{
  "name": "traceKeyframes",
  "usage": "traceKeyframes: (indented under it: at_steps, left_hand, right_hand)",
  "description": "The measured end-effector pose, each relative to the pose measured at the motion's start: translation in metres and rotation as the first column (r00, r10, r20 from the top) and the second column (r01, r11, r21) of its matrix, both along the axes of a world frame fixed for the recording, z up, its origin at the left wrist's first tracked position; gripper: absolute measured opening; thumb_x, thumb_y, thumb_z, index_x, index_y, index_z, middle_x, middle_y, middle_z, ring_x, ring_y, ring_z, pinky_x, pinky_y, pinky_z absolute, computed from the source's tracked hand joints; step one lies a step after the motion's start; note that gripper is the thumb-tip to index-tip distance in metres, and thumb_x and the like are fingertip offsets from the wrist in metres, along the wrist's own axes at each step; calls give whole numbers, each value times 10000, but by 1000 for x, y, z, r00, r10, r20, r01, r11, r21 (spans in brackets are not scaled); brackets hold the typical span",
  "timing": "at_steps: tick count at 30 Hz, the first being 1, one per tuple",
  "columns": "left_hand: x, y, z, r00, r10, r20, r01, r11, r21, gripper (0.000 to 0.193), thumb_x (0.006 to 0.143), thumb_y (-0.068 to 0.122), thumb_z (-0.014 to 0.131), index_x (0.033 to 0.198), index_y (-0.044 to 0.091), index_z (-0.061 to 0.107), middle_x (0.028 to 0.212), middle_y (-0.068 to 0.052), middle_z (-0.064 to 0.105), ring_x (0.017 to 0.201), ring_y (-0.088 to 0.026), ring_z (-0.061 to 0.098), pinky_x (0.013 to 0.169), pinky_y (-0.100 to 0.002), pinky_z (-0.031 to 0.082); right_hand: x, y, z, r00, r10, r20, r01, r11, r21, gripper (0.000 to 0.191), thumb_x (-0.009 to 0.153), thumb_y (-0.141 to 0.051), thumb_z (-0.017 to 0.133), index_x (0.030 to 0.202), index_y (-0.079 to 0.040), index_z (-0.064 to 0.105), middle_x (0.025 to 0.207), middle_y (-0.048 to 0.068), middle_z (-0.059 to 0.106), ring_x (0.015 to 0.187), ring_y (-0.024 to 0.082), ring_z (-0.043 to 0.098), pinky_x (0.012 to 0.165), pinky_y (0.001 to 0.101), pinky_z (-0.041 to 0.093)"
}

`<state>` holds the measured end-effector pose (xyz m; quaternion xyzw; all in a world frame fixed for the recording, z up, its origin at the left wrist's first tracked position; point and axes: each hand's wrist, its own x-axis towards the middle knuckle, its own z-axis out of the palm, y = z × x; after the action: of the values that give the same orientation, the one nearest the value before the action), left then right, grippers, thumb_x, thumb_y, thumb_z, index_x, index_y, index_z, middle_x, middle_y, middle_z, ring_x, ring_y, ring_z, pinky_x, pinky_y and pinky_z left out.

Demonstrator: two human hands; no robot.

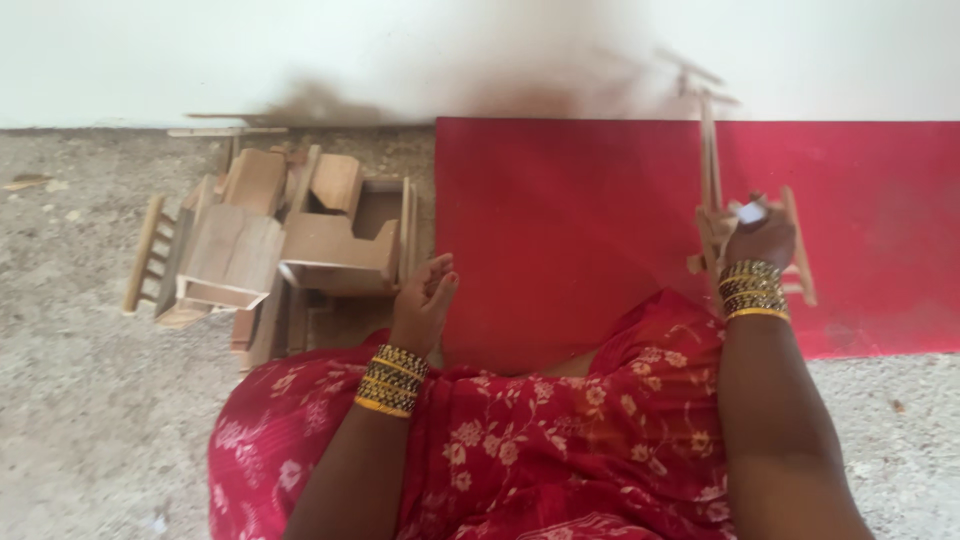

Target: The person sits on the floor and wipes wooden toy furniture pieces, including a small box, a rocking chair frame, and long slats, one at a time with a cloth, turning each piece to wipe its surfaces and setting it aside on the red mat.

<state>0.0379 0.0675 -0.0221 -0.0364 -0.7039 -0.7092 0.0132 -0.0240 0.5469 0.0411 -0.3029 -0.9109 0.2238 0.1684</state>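
My right hand (757,237) grips a small wooden frame piece (712,170) made of thin sticks, held upright over the red mat (570,230). A ladder-like wooden part (800,250) shows just right of that hand. My left hand (424,300) hangs loosely curled and holds nothing, at the left edge of the red mat, right beside a pile of miniature wooden furniture (290,240). Both wrists wear stacked gold and black bangles. My lap is covered by red floral cloth (500,440).
The wooden pile includes small box-like pieces and a little ladder (145,255) on the grey speckled floor (80,400). A white wall (300,50) runs along the back. A loose thin stick (225,131) lies at the wall's base.
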Motion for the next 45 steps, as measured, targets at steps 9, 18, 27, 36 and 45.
traceKeyframes:
  at_steps: [9,18,27,36,45]
  left_hand:
    - [-4,15,9,997,6,76,3,992,-126,436,990,217,640,1377,21,594,1248,-81,694,1037,-108,664,861,-256,553]
    - [-2,24,17,998,-3,62,15,983,-183,412,986,214,643,1352,27,612,1186,-73,720,1005,-96,680,849,-248,556]
    - [1,22,17,998,23,54,-10,974,-227,419,980,236,657,1346,35,626,1095,-70,752,962,-107,700,825,-262,555]
    - [8,19,34,956,249,-158,-288,900,-327,308,1026,249,639,1273,81,711,1127,-114,773,1006,-195,741,859,-318,588]
    - [-20,-66,59,519,525,-674,-854,305,-421,613,818,220,778,1351,-13,583,1320,-261,616,1227,-427,545,1029,-559,430]
  right_hand:
    - [-5,20,-40,999,-25,28,32,954,-297,376,996,-43,607,1369,-72,645,1128,177,738,958,218,734,761,298,622]
    - [-17,15,-10,965,-141,-220,-113,537,-836,463,999,-249,439,1436,-135,539,1207,124,687,986,176,762,643,377,678]
    - [-35,48,-39,953,82,293,-153,962,228,642,956,-414,729,1452,-43,559,1248,233,693,1166,373,670,923,497,574]
    - [-30,35,-35,899,14,438,-111,974,197,491,902,-283,763,1329,-63,658,1166,225,711,1048,357,702,851,469,596]
    - [1,14,-50,846,306,-436,-191,938,288,212,1109,-130,700,1287,-17,723,1184,219,711,1040,313,742,809,330,657]
